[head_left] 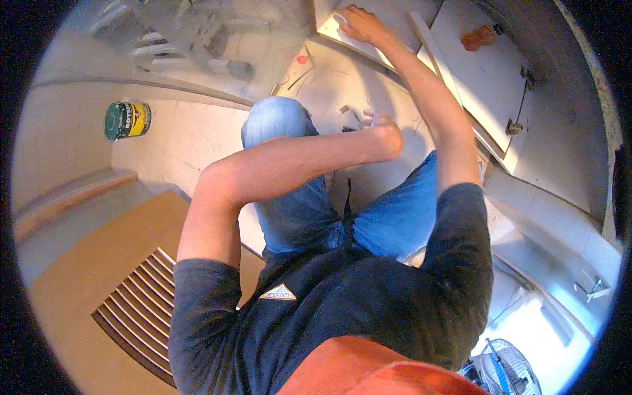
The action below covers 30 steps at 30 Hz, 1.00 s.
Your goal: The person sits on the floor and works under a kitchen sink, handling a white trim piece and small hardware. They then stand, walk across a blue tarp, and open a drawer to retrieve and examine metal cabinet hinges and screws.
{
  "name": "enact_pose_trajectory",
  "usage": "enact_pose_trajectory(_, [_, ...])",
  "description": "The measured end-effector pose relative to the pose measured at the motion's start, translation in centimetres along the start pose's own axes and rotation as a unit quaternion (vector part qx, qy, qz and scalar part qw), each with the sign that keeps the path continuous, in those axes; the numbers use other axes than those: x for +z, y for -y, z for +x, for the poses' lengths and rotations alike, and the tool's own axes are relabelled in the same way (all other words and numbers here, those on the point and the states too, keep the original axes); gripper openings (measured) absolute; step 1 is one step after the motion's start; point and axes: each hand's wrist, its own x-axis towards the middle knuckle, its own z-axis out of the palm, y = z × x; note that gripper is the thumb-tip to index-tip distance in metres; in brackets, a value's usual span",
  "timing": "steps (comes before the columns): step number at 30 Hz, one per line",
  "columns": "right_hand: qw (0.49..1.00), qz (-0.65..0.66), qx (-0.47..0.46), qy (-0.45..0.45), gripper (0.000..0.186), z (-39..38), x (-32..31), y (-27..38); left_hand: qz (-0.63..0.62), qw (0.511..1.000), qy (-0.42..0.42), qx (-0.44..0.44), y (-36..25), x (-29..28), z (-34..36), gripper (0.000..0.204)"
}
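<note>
Right hand [361, 25] presses white board [368, 47]; paint can [127, 120] stands closed.

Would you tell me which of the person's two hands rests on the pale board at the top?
The right hand, stretched far forward, lies on the pale board; the left hand stays nearer the knees, away from it.

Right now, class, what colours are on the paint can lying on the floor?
Green and yellow, on the paint can; seen in the head view.
</note>
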Motion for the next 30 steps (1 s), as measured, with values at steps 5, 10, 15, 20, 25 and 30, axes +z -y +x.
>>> enact_pose_trajectory(5, [0.992, -0.031, 0.123, -0.002, 0.049, 4.4, 3.0, 2.0, 0.094, 0.991, 0.066, 0.072, 0.6, 2.5, 2.6, 0.031])
enact_pose_trajectory(10, [0.987, -0.07, 0.014, 0.141, 0.05, 2.3, -0.1, 4.8, 0.058, 0.995, 0.062, 0.045, 1.0, 5.4, 6.9, 0.027])
enact_pose_trajectory(15, [1.0, 0.018, -0.015, 0.009, 0.047, -0.8, -1.5, 2.4, 0.029, 0.999, 0.023, 0.036, -0.2, 8.5, 8.6, 0.03])
enact_pose_trajectory(20, [0.991, -0.106, -0.075, 0.037, 0.041, -0.5, 4.1, 5.7, 0.019, 0.998, 0.009, 0.06, -0.5, 6.8, 8.3, 0.032])
enact_pose_trajectory(25, [0.946, 0.087, -0.175, 0.259, 0.041, -3.4, 3.0, 5.8, 0.015, 0.997, 0.07, 0.041, -1.0, 4.2, 7.5, 0.035])
enact_pose_trajectory(30, [0.996, -0.047, -0.072, 0.018, 0.037, -9.6, -1.6, 0.8, 0.048, 0.978, 0.203, -0.019, -2.4, 1.7, 7.3, 0.045])
